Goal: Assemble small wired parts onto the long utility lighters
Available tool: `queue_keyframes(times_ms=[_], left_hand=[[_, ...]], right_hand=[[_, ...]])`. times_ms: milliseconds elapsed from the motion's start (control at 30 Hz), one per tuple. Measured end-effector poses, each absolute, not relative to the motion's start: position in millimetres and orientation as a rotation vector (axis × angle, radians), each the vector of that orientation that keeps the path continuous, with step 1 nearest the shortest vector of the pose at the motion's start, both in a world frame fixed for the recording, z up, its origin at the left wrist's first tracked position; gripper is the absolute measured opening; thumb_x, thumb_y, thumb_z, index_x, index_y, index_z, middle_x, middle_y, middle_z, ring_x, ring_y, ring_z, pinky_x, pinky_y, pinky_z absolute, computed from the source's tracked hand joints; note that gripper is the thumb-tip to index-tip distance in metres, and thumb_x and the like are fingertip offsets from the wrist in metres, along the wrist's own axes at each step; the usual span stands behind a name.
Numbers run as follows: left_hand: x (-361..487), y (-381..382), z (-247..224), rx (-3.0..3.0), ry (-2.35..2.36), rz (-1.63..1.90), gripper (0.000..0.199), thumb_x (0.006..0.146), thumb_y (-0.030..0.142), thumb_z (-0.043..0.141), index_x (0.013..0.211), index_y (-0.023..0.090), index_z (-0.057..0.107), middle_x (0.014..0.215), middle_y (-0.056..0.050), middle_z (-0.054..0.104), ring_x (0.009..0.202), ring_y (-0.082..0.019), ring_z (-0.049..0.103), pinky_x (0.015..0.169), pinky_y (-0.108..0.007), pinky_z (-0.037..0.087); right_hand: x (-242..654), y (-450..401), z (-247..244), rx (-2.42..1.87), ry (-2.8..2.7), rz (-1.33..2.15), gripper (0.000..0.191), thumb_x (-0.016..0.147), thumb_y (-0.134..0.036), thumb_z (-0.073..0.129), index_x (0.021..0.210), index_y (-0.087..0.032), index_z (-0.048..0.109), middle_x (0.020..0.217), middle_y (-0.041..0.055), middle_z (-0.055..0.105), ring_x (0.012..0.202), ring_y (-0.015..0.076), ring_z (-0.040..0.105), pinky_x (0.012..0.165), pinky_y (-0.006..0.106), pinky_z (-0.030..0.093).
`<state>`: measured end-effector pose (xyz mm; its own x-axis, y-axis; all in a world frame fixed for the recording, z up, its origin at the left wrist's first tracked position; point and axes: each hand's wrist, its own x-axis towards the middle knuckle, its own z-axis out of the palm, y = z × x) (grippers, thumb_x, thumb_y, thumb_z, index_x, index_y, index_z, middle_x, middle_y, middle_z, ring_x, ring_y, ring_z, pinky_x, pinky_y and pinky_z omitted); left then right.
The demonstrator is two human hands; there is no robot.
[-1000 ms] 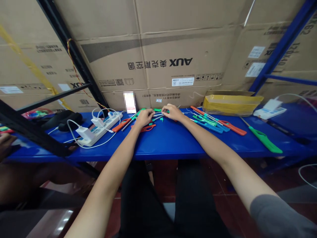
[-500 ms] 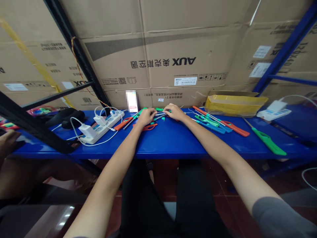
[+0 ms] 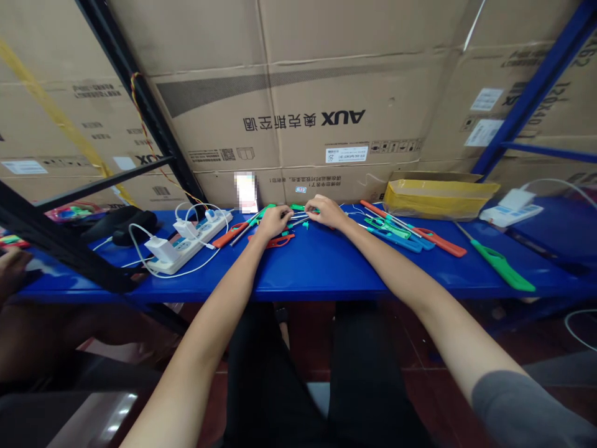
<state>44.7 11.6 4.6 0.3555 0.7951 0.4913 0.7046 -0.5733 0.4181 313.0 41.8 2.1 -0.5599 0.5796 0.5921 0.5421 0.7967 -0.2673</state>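
Both hands are at the back of the blue table, among parts of long-nosed lighters. My left hand (image 3: 275,221) has thumb and fingers closed in a pinch; what lies between them is too small to tell. Facing it, my right hand (image 3: 325,213) is also pinched, its contents hidden. Thin metal tubes (image 3: 297,218) lie between the hands, with a small green piece (image 3: 305,224) in front. An orange-red handle part (image 3: 280,241) rests just below my left hand. Left of it lies an orange-red lighter (image 3: 231,236). Blue lighters (image 3: 401,239) lie right of my right hand.
Another orange-red lighter (image 3: 443,241) and a green lighter (image 3: 504,264) lie to the right, before a yellow-taped box (image 3: 441,198). At left are a power strip (image 3: 191,249) with chargers and a lit phone (image 3: 246,193). Another person's hand (image 3: 12,261) shows far left.
The whole view has shifted slightly. Both hands stay in nearly the same place, with only small finger movement at my right hand.
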Motion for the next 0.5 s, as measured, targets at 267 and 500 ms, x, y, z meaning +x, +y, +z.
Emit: queue_keyframes(times_ms=[267,500], left_hand=[[44.8,12.6,3.4,2.436,1.399,1.031,0.024,0.107,0.032,0.065,0.101,0.022,0.086,0.108,-0.011,0.090,0.101,-0.032,0.082,0.097,-0.040,0.061],[44.3,11.8,4.1,2.443,1.376,1.042,0.025,0.106,0.034,0.065,0.101,0.023,0.087,0.107,-0.009,0.091,0.101,-0.031,0.082,0.096,-0.039,0.062]], right_hand=[[313.3,39.8,6.1,-0.794,-2.371,0.009,0.018,0.107,-0.021,0.068,0.103,-0.025,0.086,0.102,0.0099,0.083,0.104,0.0312,0.065,0.096,0.042,0.052],[314.5,39.9,4.9,-0.803,-2.319,0.045,0.016,0.109,-0.029,0.073,0.103,-0.026,0.086,0.104,0.0098,0.085,0.104,0.0311,0.065,0.098,0.043,0.053]])
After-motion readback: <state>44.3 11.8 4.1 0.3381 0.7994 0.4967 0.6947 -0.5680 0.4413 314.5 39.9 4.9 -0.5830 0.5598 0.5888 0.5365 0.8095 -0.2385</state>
